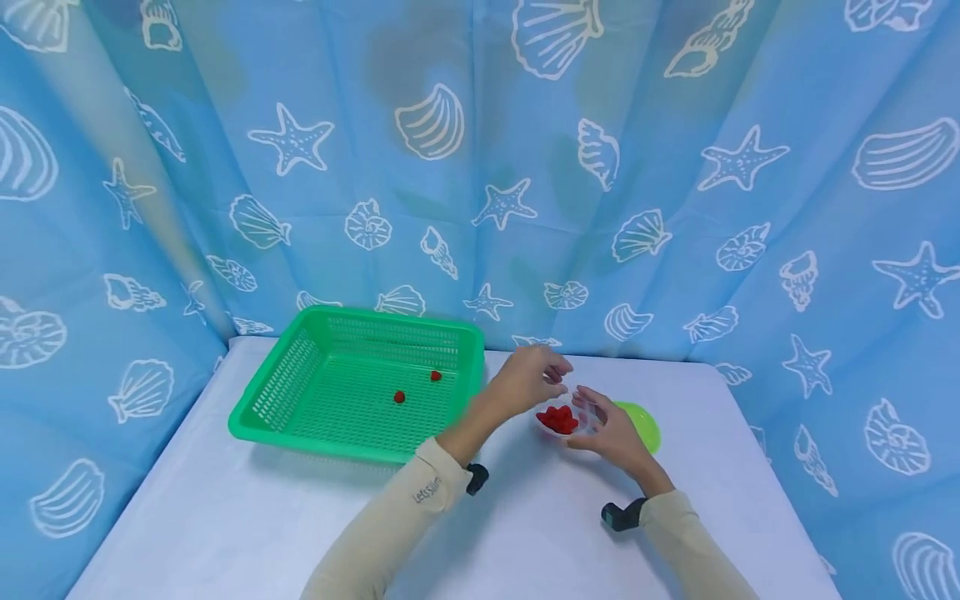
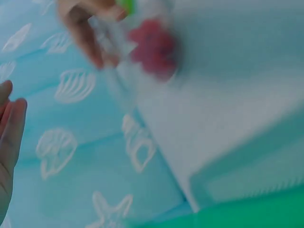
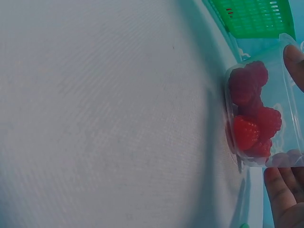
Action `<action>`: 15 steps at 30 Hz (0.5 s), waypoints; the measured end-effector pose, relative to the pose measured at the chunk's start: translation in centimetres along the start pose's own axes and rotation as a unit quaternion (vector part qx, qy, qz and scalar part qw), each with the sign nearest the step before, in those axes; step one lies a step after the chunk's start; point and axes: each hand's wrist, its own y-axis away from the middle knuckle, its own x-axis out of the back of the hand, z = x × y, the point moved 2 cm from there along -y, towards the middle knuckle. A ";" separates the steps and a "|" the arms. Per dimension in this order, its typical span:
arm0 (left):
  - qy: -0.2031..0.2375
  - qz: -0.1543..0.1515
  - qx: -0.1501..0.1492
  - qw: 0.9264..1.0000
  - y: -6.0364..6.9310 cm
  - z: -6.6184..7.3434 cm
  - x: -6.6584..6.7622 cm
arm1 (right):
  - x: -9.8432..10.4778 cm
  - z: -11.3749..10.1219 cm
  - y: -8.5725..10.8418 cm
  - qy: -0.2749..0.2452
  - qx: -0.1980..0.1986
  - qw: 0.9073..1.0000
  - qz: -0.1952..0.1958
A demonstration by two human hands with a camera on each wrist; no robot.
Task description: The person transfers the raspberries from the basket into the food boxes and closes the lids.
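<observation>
A clear plastic container (image 3: 288, 102) with several red raspberries (image 3: 245, 133) in it stands at the right of the table. My right hand (image 1: 611, 429) holds it by the sides, thumb on one wall and fingers on the other. Over its left rim hovers my left hand (image 1: 528, 379), fingers loosely bent and nothing visible between them. In the left wrist view the left fingers (image 2: 10, 142) are apart from the container. Two raspberries (image 1: 399, 397) lie in the green basket (image 1: 352, 454) on the left.
A light green round lid (image 1: 642, 427) lies right of the container, partly behind the right hand. The white table (image 1: 525, 533) ends against a blue curtain (image 1: 480, 250) printed with shells and starfish. The basket's raised rim stands close to the left forearm.
</observation>
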 end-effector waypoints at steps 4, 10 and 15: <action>0.133 0.020 0.011 0.991 -0.2 -1.5 3.5 | 0.3 -0.6 0.0 -0.007 0.015 1.000 -0.008; 0.327 0.029 0.082 0.941 -0.1 -7.1 7.6 | 0.2 0.0 -0.3 0.007 0.004 1.000 -0.005; 0.446 0.052 0.156 0.880 1.1 -11.8 9.3 | 0.1 -0.1 -0.3 0.009 0.003 1.000 -0.005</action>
